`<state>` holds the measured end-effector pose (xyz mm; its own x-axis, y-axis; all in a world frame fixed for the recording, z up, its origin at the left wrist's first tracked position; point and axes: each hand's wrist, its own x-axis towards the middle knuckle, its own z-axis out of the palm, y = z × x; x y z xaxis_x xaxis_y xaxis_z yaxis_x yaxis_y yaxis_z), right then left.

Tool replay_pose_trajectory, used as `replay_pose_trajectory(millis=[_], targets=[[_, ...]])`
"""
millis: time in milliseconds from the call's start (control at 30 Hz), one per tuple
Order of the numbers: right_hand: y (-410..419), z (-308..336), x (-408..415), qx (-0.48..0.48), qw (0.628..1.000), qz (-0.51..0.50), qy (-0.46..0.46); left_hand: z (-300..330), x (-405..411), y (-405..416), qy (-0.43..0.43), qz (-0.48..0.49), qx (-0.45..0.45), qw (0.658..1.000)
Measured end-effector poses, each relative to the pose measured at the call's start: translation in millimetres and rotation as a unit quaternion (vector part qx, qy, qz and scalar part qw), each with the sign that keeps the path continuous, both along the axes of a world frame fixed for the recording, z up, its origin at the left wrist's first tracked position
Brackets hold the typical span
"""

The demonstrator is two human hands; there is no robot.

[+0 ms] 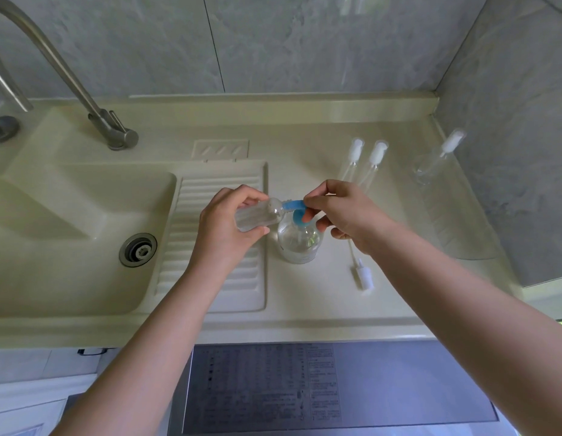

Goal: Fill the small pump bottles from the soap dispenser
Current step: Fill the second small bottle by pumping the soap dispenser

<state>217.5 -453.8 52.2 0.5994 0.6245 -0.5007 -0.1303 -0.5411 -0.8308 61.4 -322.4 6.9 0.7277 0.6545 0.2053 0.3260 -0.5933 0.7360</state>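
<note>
Plainly, with the left hand (pixel 232 215) gripping a tilted bottle (pixel 257 217) against the dispenser (pixel 300 239) spout at 9 o'clock and the right hand (pixel 339 212) on the pump, misalignment would spill soap onto the counter (pixel 320 306).

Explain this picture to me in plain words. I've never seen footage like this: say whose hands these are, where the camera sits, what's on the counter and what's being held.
There is no machine here: a person wears one camera on the head, looking down at their own hands. The left hand grips a small clear bottle, tipped on its side with its mouth at the blue spout of the soap dispenser, which stands on the cream counter. The right hand holds the blue pump top. Beside them lie a loose white pump and two capped bottles, with another bottle near the wall. The sink and tap are on the left.
</note>
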Motion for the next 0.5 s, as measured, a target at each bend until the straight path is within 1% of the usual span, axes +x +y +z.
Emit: replay_pose_trajectory(millis=[500], targets=[[2.7,2.2,1.7,-0.007,1.0,-0.006,0.014,-5.1,2.2,-2.9,-0.006,0.004,-0.01,1.0]])
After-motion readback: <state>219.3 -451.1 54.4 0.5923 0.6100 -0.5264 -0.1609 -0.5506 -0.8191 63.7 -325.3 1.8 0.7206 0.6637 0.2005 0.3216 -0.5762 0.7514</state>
